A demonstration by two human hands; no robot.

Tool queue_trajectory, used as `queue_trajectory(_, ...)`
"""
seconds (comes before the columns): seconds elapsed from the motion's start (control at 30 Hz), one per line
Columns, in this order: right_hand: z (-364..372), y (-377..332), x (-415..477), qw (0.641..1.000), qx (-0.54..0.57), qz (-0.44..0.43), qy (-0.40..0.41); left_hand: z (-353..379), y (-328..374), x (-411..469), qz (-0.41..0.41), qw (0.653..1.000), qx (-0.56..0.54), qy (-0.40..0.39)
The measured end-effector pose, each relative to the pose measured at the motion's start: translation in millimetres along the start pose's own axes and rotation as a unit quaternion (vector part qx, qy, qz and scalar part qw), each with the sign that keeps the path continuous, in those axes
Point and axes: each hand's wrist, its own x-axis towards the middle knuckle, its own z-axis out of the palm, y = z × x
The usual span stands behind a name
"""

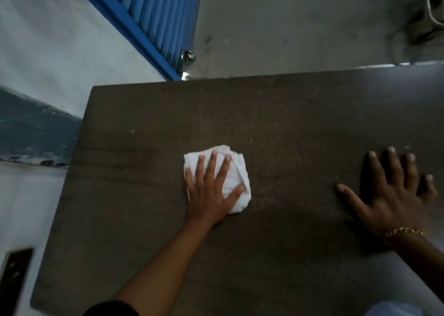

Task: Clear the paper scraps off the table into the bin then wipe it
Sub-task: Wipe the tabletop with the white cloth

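Note:
A dark brown table (276, 113) fills most of the view. Near its middle lies a crumpled white cloth (234, 180). My left hand (211, 190) lies flat on the cloth with fingers spread and straight, pressing it onto the tabletop. My right hand (394, 190) rests flat on the bare tabletop at the right, fingers spread, a gold bracelet on its wrist. No paper scraps show on the table, and no bin is in view.
A blue slatted door (153, 15) stands beyond the table's far left corner, with a small metal fitting (188, 56) at its foot. Grey floor lies behind the table. A dark flat object (14, 275) lies off the table's left edge.

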Motion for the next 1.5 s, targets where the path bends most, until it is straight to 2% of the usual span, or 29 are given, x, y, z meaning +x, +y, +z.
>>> queue_trajectory(0.17, -0.3, -1.9, 3.5, 1.000, -0.006, 0.017, -0.007, -10.8, 4.9, 106.1, 0.003, 1.000, -0.006, 0.018)
queue_trajectory(0.37, -3.4, -4.7, 3.2, 1.000, -0.001, 0.024, -0.001, -24.7, 5.3, 194.1, 0.003, 1.000, -0.009, 0.008)
queue_trajectory(0.6, -5.9, -4.5, 2.4, 1.000, 0.009, 0.009, -0.002, -24.4, 4.7, 211.8, -0.001, 0.999, -0.014, 0.031)
queue_trajectory(0.73, -7.2, -6.3, 0.7, 1.000, 0.018, 0.012, 0.008, -15.6, 8.9, 157.1, 0.007, 0.999, -0.015, 0.045)
queue_trajectory(0.87, -6.0, -7.5, -4.3, 0.999, 0.030, 0.003, 0.026, -5.2, 11.9, 63.9, 0.022, 0.999, -0.004, 0.032)
queue_trajectory(1.07, -3.1, -5.7, -8.8, 0.999, 0.024, -0.025, 0.027, 13.5, 16.0, -105.0, 0.025, 1.000, 0.005, -0.009)
queue_trajectory(1.33, -4.3, 22.5, -12.4, 0.994, -0.009, -0.106, 0.007, 38.1, 20.8, -330.7, 0.015, 0.996, 0.015, -0.090)
queue_trajectory(1.5, -1.0, 22.5, -13.0, 0.994, -0.006, -0.105, 0.027, 45.1, 29.4, -377.6, -0.007, 0.993, 0.033, -0.109)
